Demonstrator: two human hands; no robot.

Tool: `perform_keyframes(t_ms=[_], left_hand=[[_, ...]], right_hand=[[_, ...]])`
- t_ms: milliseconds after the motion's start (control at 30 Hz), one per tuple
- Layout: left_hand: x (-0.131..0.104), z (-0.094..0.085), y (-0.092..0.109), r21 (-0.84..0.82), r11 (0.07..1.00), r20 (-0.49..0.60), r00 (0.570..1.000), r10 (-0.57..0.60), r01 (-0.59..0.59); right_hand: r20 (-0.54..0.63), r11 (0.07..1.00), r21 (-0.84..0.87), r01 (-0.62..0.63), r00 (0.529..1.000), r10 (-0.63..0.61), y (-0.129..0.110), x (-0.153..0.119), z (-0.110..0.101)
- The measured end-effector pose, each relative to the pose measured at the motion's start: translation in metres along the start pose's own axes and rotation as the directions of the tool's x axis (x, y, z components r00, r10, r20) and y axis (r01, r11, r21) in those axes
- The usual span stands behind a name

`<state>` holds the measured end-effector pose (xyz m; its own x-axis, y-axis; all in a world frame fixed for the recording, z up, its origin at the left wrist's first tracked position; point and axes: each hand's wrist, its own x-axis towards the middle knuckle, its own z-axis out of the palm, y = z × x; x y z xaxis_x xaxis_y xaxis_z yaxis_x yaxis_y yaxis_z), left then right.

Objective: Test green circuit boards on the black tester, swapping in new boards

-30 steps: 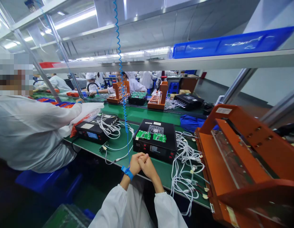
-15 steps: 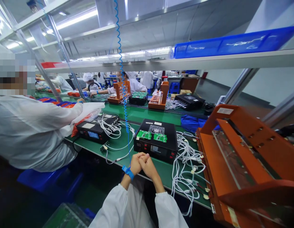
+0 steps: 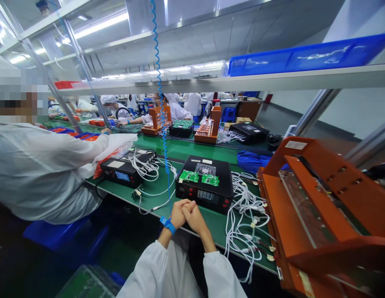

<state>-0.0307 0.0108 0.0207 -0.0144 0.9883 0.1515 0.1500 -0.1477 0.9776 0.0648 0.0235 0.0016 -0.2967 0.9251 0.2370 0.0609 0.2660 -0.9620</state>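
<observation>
My left hand [image 3: 178,213] and my right hand [image 3: 194,215] are clasped together at the green bench's front edge, fingers closed round each other. No object shows between them, though the palms are hidden. A blue strap [image 3: 168,225] circles my left wrist, joined to a blue coiled cord [image 3: 163,140] hanging from above. Just beyond the hands sits a black box [image 3: 189,193] with a fan and a small display. Two green circuit boards [image 3: 188,176] lie on its top.
White cables [image 3: 238,207] spill over the bench edge beside an orange fixture [image 3: 273,207] on the right. Leftward are a second black device [image 3: 120,171] and a seated co-worker [image 3: 43,165]. A shelf [image 3: 192,85] with a blue tray [image 3: 291,60] crosses above.
My hands have stayed clasped in the same place. In the background at left, people have shifted slightly, one head bending lower.
</observation>
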Motion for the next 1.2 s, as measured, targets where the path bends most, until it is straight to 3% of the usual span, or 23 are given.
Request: perform_keyframes(t_ms=[1200], left_hand=[[0.001,0.000,-0.008,0.016,1.000,-0.006,1.000,0.002,-0.002]], right_hand=[[-0.001,1.000,-0.001,0.007,1.000,-0.007,-0.001,0.000,0.000]])
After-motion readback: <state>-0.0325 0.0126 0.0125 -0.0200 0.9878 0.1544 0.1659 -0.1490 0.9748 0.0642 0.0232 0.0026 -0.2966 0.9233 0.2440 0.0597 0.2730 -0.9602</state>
